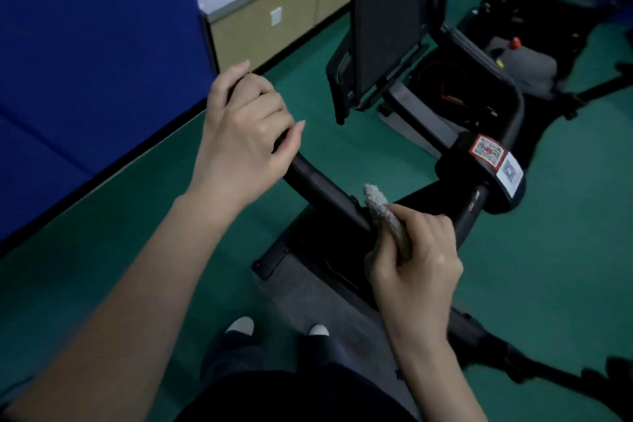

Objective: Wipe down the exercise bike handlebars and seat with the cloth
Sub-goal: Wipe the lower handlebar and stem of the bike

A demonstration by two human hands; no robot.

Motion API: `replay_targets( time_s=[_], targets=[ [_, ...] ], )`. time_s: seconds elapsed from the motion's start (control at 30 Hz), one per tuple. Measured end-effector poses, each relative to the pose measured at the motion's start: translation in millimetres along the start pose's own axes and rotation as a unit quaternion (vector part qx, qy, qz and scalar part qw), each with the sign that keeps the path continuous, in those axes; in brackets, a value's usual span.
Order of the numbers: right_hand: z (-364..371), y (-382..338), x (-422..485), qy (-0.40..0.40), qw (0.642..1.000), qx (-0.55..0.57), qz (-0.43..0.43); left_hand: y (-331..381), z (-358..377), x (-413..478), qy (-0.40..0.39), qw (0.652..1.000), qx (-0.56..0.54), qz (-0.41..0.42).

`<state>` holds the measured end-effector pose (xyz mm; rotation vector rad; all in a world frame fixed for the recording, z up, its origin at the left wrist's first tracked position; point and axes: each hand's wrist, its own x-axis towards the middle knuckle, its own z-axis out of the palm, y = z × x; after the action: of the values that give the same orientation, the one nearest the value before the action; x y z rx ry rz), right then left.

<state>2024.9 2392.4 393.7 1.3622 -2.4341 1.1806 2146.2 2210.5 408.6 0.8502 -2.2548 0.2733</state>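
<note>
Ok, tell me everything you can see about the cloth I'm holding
The cloth is small, pale grey and nubby, like terry or microfibre. It is bunched into a wad, not spread flat. The right hand grips it, fingers curled over its lower part, so only the upper end sticks out, pointing up and left. That end presses against the black handlebar near its bend. The left hand does not touch it.

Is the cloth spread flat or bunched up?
Bunched: the cloth is wadded in the right hand, one end poking out against the handlebar.
</note>
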Motion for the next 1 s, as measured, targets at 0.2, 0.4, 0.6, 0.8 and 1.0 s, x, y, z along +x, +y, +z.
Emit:
replay_targets(
  time_s=[0.2, 0.4, 0.6, 0.8, 1.0],
  targets=[
    [27.8, -28.5, -10.2, 0.102, 0.994, -0.011, 0.024, -4.1, -1.5, 0.1, -0.006, 0.999, -0.016, 0.029],
    [47.9, -38.1, -36.7, 0.258, 0.958, -0.022, 0.125, -4.7, -4.1, -3.4, -0.028, 0.997, -0.052, 0.043],
    [93.2, -76.9, -28.5, 0.349, 0.919, 0.053, 0.174, -8.6, -6.6, -14.8, -0.039, 0.979, -0.135, 0.146],
    [99.3, -81.1, -26.3, 0.391, 0.896, 0.061, 0.203, -20.6, -6.1, -12.5, -0.071, 0.97, -0.152, 0.176],
    [119.5, -92.9, -23.1, 0.423, 0.877, 0.098, 0.206, -23.2, -9.4, -11.3, -0.088, 0.964, -0.172, 0.181]
  ],
)
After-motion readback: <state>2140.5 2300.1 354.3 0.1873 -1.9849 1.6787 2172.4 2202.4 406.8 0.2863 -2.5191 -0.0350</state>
